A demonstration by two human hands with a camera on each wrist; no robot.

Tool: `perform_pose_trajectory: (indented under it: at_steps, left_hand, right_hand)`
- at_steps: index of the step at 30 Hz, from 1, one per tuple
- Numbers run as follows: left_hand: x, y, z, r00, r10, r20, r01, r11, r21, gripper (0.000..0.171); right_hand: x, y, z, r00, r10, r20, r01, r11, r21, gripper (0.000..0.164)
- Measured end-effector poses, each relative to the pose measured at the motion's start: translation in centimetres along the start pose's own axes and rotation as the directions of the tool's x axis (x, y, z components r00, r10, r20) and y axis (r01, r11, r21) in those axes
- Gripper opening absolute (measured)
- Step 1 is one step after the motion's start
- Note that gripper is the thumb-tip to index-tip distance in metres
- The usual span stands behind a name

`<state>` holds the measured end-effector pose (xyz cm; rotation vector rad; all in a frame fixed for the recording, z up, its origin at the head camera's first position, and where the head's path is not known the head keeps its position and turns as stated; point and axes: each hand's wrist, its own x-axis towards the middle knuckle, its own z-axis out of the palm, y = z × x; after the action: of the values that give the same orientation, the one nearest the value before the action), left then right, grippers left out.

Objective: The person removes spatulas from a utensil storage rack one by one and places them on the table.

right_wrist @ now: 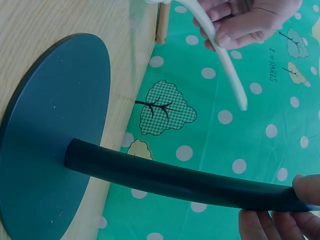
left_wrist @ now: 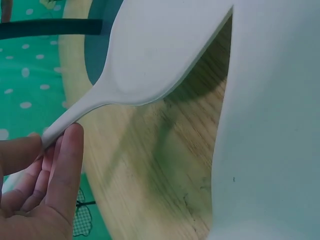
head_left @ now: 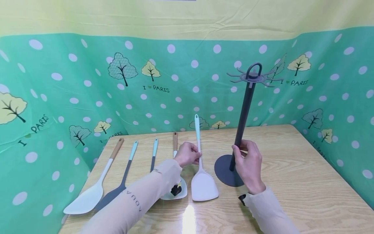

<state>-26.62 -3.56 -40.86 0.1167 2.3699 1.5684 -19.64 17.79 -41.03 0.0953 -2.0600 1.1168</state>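
Note:
My left hand [head_left: 188, 154] pinches the white shaft of a turner [head_left: 204, 187] between thumb and fingers. The turner's light blue handle end points away from me, and its broad blade is toward me. In the left wrist view, a shadow falls on the wood below the blade [left_wrist: 150, 60]. My right hand [head_left: 249, 164] grips the dark pole of a utensil stand [head_left: 245, 110] low down, thumb on the near-left side. The stand tilts slightly to the right; its round base [head_left: 224, 169] is on the table, and a ring of hooks [head_left: 254, 77] tops the pole.
Left on the table [head_left: 292, 169] lie a white turner [head_left: 87, 198] with a wooden handle, a dark grey turner [head_left: 127, 172] and another blue-handled utensil [head_left: 155, 149]. My left arm partly covers these and a wooden-handled white utensil [head_left: 175, 141]. A patterned green curtain [head_left: 181, 65] hangs behind.

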Motion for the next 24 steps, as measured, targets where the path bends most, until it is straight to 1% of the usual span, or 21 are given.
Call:
perform_pose_trajectory:
  at_steps: [9, 13, 19, 24]
  left_hand:
    - [1.1, -1.0, 0.1, 0.999, -0.049, 0.007, 0.048, 0.996, 0.078, 0.008]
    - [1.5, -1.5, 0.1, 0.999, -0.051, 0.003, 0.050, 0.993, 0.109, 0.010]
    - [2.1, -1.9, 0.1, 0.999, -0.051, -0.007, 0.051, 0.983, 0.178, 0.019]
    - [2.5, -2.1, 0.3, 0.999, -0.043, -0.026, 0.048, 0.972, 0.229, 0.020]
  right_hand:
    - [0.0, -0.1, 0.1, 1.000, -0.001, 0.005, 0.001, 1.000, 0.001, 0.018]
    - [0.0, -0.1, 0.1, 1.000, -0.002, 0.004, 0.002, 1.000, 0.003, 0.017]
    - [0.0, 0.0, 0.1, 1.000, -0.006, 0.002, 0.006, 1.000, 0.004, 0.017]
    - [0.0, 0.0, 0.1, 1.000, -0.010, 0.000, 0.010, 1.000, 0.004, 0.017]
